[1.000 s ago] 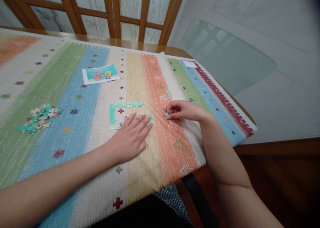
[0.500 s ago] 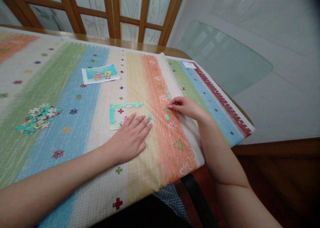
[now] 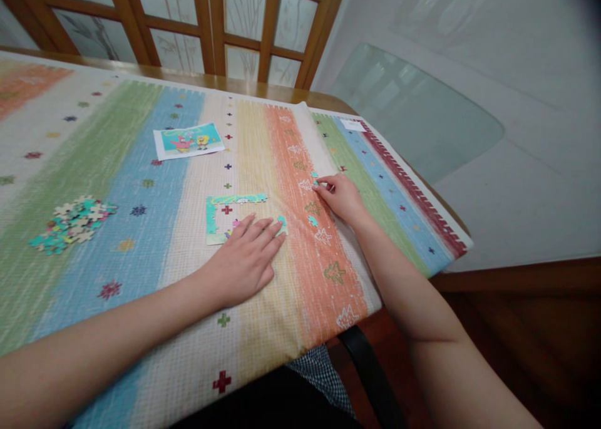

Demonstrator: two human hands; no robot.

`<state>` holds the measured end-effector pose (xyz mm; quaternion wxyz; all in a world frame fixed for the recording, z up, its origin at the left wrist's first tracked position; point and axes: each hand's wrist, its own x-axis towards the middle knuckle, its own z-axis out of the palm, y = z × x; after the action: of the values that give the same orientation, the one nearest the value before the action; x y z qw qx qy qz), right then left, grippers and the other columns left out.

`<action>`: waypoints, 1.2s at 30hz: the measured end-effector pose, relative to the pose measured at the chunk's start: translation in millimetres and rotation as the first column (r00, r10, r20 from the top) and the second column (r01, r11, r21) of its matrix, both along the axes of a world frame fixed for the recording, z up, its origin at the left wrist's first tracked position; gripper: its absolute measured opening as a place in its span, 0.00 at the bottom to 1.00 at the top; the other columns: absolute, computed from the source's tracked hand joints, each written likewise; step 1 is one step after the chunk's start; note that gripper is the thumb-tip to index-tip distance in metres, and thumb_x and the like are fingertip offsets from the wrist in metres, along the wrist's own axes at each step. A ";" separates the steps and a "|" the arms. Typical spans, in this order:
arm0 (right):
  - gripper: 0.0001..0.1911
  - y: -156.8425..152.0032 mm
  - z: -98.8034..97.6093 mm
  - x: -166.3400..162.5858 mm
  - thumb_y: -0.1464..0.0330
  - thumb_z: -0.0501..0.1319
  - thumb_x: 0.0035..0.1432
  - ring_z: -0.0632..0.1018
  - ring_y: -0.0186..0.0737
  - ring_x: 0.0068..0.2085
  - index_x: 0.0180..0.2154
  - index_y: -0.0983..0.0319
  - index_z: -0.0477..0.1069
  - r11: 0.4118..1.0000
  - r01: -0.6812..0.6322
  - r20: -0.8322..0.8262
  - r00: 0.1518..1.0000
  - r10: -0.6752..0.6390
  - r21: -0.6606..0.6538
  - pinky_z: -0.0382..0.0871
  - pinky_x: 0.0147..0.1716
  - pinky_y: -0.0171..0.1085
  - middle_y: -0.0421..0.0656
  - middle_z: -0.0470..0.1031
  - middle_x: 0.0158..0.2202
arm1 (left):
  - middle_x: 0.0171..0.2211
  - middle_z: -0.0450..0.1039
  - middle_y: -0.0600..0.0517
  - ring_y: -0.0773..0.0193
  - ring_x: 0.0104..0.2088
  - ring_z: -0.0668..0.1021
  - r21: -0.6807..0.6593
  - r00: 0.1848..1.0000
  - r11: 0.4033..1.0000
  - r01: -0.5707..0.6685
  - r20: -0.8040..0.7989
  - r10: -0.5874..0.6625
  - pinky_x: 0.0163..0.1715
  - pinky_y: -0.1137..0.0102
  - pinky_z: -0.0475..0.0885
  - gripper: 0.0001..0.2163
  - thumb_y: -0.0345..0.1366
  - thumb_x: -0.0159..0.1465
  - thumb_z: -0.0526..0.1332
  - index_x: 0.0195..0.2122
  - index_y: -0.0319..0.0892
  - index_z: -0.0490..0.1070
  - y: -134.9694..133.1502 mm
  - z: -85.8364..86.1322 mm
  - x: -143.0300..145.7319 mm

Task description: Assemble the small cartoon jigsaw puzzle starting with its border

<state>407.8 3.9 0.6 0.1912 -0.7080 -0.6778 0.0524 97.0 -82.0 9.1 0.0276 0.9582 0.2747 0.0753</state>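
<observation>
My left hand (image 3: 246, 257) lies flat, fingers spread, over the lower right part of a partly joined jigsaw puzzle (image 3: 211, 221). Its teal top and left borders show, while the palm and fingers hide some of the lower edge. A teal bit of the puzzle's right side (image 3: 282, 222) peeks out beyond the fingertips. On the orange stripe, my right hand (image 3: 342, 196) has thumb and forefinger pinched at a small teal puzzle piece (image 3: 316, 182). Just above the fingertips sits another teal piece (image 3: 314, 175). A third loose teal piece (image 3: 313, 221) rests nearer to me.
A heap of loose puzzle pieces (image 3: 75, 222) is on the left. Farther back lies a printed picture (image 3: 190, 141) with cartoon figures. A small white paper (image 3: 353, 125) is near the far right edge of the striped tablecloth (image 3: 188, 329).
My right hand has moved away from me and slightly left, from between the loose pieces to the teal pieces farther up. My left hand has stayed in place.
</observation>
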 end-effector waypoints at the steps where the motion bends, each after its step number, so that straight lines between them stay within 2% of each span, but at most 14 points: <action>1: 0.18 0.3 -0.3 -0.3 0.61 0.62 0.65 0.75 0.46 0.39 0.50 0.62 0.81 1.000 0.000 -0.006 1.000 0.000 0.001 0.66 0.41 0.42 0.49 0.76 0.38 | 0.70 0.60 0.43 0.48 0.69 0.62 0.001 1.000 1.000 0.000 0.002 0.000 0.71 0.49 0.49 0.22 0.38 0.72 0.53 0.65 0.39 0.64 0.0 -0.3 0.0; 11: 0.19 3.1 -1.6 4.3 0.60 0.60 0.65 0.75 0.47 0.40 0.52 0.60 0.80 1.000 -0.027 -0.103 0.994 0.026 -0.001 0.66 0.44 0.44 0.49 0.76 0.39 | 0.70 0.61 0.43 0.47 0.69 0.62 -0.010 1.000 1.000 -0.001 0.002 0.001 0.71 0.48 0.49 0.22 0.37 0.72 0.53 0.65 0.39 0.63 0.5 -0.5 -0.4; 14: 0.20 9.3 -2.5 3.3 0.60 0.57 0.67 0.75 0.49 0.43 0.53 0.61 0.79 0.999 0.036 -0.072 0.997 -0.034 0.024 0.66 0.46 0.44 0.51 0.77 0.41 | 0.70 0.60 0.42 0.47 0.69 0.62 -0.026 1.000 1.000 -0.001 -0.011 0.000 0.71 0.48 0.48 0.22 0.37 0.72 0.53 0.65 0.38 0.63 0.2 0.9 -0.1; 17: 0.19 17.9 -0.4 2.0 0.61 0.57 0.66 0.75 0.51 0.46 0.49 0.62 0.81 0.998 0.057 -0.022 0.998 -0.057 0.008 0.66 0.47 0.45 0.53 0.77 0.43 | 0.71 0.59 0.42 0.47 0.69 0.62 -0.025 1.000 1.000 0.000 -0.016 -0.001 0.71 0.48 0.48 0.22 0.36 0.72 0.53 0.66 0.38 0.62 -0.1 1.3 -0.1; 21: 0.16 24.1 8.2 5.9 0.62 0.58 0.66 0.76 0.49 0.43 0.46 0.63 0.81 1.000 0.012 -0.028 1.000 -0.012 0.003 0.67 0.46 0.44 0.52 0.78 0.42 | 0.71 0.59 0.43 0.47 0.70 0.62 -0.025 1.000 1.000 0.001 -0.014 -0.001 0.71 0.48 0.48 0.23 0.38 0.72 0.54 0.66 0.38 0.62 0.3 0.9 -0.2; 24: 0.14 20.8 14.2 12.1 0.61 0.61 0.64 0.77 0.48 0.39 0.40 0.62 0.82 0.998 -0.031 -0.054 0.998 0.028 -0.051 0.67 0.45 0.46 0.52 0.79 0.39 | 0.71 0.59 0.42 0.47 0.70 0.62 -0.030 1.000 1.000 -0.002 -0.015 0.001 0.71 0.48 0.48 0.22 0.38 0.72 0.54 0.66 0.38 0.62 0.3 1.8 -0.1; 26: 0.14 16.6 15.1 15.1 0.57 0.64 0.62 0.76 0.47 0.37 0.37 0.60 0.82 0.993 -0.073 -0.062 0.996 0.068 -0.091 0.67 0.45 0.47 0.51 0.78 0.37 | 0.70 0.60 0.42 0.47 0.69 0.62 -0.033 1.000 0.999 0.002 -0.020 -0.002 0.71 0.48 0.49 0.22 0.38 0.72 0.54 0.65 0.38 0.63 0.0 2.9 0.0; 29: 0.13 12.4 12.6 15.8 0.57 0.66 0.60 0.76 0.47 0.38 0.38 0.59 0.82 0.992 -0.101 -0.067 0.993 0.096 -0.077 0.68 0.46 0.47 0.49 0.77 0.36 | 0.70 0.60 0.42 0.47 0.69 0.63 -0.035 1.000 0.999 0.006 -0.024 -0.006 0.71 0.47 0.50 0.22 0.38 0.72 0.54 0.65 0.38 0.63 -0.4 3.7 0.5; 31: 0.11 12.3 11.1 14.3 0.60 0.66 0.59 0.75 0.46 0.37 0.37 0.59 0.81 0.991 -0.097 -0.102 0.991 0.088 -0.086 0.68 0.44 0.46 0.49 0.78 0.35 | 0.71 0.59 0.42 0.47 0.69 0.62 -0.034 1.000 0.999 0.004 -0.023 -0.005 0.71 0.47 0.49 0.22 0.38 0.72 0.54 0.66 0.38 0.63 -0.3 3.2 0.8; 36: 0.09 15.0 14.1 10.7 0.61 0.68 0.54 0.71 0.39 0.29 0.33 0.60 0.77 0.976 -0.066 -0.286 0.958 0.005 -0.206 0.64 0.32 0.40 0.44 0.76 0.28 | 0.71 0.59 0.41 0.46 0.69 0.62 -0.028 1.000 1.000 0.007 -0.013 -0.007 0.71 0.47 0.49 0.22 0.38 0.73 0.53 0.66 0.37 0.63 0.0 1.3 0.3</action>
<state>418.5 18.9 14.6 0.2085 -0.6973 -0.6464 0.2292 97.3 -82.0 10.4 0.0393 0.9591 0.2725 0.0652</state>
